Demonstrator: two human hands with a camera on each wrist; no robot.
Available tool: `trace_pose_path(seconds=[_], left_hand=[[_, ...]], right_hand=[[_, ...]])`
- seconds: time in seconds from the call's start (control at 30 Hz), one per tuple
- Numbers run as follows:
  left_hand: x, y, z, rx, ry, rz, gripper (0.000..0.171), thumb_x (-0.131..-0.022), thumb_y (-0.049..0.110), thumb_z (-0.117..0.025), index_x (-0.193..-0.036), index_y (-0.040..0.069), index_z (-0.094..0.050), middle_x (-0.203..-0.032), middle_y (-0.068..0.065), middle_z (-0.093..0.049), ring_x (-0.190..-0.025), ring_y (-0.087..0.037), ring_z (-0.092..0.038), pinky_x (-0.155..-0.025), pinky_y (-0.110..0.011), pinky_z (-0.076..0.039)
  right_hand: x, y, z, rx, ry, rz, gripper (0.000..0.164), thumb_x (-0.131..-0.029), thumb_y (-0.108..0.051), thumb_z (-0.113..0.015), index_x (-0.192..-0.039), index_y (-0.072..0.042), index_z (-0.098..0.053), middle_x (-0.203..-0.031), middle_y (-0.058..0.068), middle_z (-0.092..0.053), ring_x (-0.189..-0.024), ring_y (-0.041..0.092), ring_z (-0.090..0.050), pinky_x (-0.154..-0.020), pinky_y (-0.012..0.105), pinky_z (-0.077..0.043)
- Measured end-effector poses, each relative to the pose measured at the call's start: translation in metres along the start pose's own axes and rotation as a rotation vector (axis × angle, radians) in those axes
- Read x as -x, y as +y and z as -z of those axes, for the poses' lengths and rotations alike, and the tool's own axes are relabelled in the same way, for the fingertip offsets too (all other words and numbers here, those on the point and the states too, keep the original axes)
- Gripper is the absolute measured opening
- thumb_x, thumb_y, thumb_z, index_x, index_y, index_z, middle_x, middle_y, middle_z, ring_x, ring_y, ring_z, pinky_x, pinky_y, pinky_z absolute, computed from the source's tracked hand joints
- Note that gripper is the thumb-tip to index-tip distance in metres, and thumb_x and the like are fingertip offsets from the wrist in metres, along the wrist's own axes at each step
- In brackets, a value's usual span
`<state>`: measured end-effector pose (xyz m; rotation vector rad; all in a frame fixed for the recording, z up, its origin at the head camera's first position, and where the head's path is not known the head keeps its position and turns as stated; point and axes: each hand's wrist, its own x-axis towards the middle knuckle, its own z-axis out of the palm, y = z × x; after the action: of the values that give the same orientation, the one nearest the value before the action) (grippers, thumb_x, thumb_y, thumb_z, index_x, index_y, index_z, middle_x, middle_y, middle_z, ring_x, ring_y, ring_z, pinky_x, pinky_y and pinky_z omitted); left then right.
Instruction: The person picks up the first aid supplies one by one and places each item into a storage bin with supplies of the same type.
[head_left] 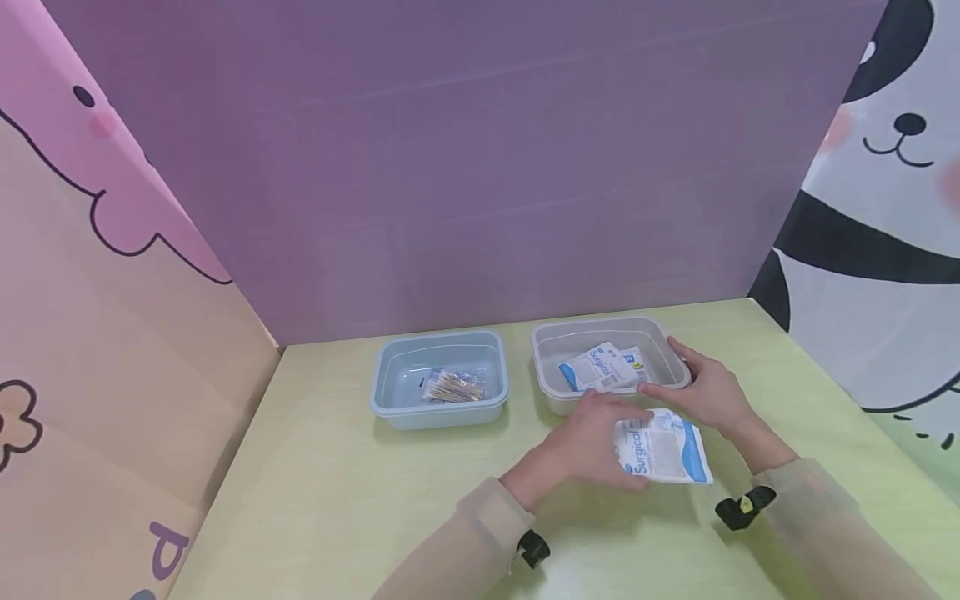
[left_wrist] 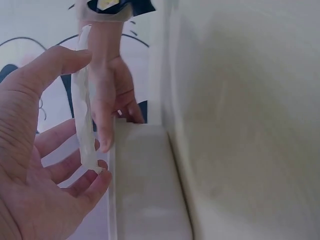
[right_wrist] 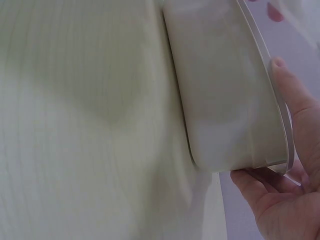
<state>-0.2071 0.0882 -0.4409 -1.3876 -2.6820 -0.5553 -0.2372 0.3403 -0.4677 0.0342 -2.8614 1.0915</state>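
Note:
My left hand (head_left: 581,446) holds a white-and-blue packet printed "Surgical" (head_left: 666,452) just in front of the grey plastic bin (head_left: 558,405). Seen edge-on in the left wrist view, the packet (left_wrist: 84,110) is thin and sits between the thumb and fingers. My right hand (head_left: 712,396) grips the bin's right end. In the right wrist view its thumb lies on the bin's rim (right_wrist: 272,82) and the fingers are under the rim at the end wall. Inside the bin lie similar packets (head_left: 598,367), partly overlapping.
To the left on the pale yellow-green table (head_left: 322,500) stands a light blue plastic bin (head_left: 442,416). It contains a clear bag of cotton swabs (head_left: 454,387). A purple panel (head_left: 480,167) rises behind the table, with printed panels at both sides.

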Motion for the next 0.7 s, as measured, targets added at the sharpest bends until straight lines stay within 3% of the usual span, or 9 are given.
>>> trace_pose_path(seconds=[0.2,0.7], left_hand=[[0.000,-0.004,0.012,0.010,0.046,0.001,0.084,-0.071,0.052,-0.095,-0.144,0.022,-0.067,-0.139,0.012,-0.072,-0.124,-0.002,-0.064,-0.100,-0.018,-0.039],[0.002,-0.014,0.020,0.087,0.088,0.067,0.083,-0.069,0.046,-0.097,-0.142,0.019,-0.070,-0.137,0.006,-0.073,-0.127,-0.009,-0.063,-0.105,-0.021,-0.042]], right_hand=[[0.001,-0.003,0.002,-0.003,-0.015,-0.010,0.112,-0.092,-0.052,-0.081,-0.169,-0.002,-0.017,-0.161,0.040,-0.039,-0.138,0.056,-0.051,-0.109,0.068,-0.049],[-0.001,0.000,0.003,-0.004,-0.017,0.000,0.101,-0.095,-0.033,-0.081,-0.168,0.000,-0.020,-0.157,0.042,-0.041,-0.139,0.060,-0.049,-0.110,0.068,-0.048]])
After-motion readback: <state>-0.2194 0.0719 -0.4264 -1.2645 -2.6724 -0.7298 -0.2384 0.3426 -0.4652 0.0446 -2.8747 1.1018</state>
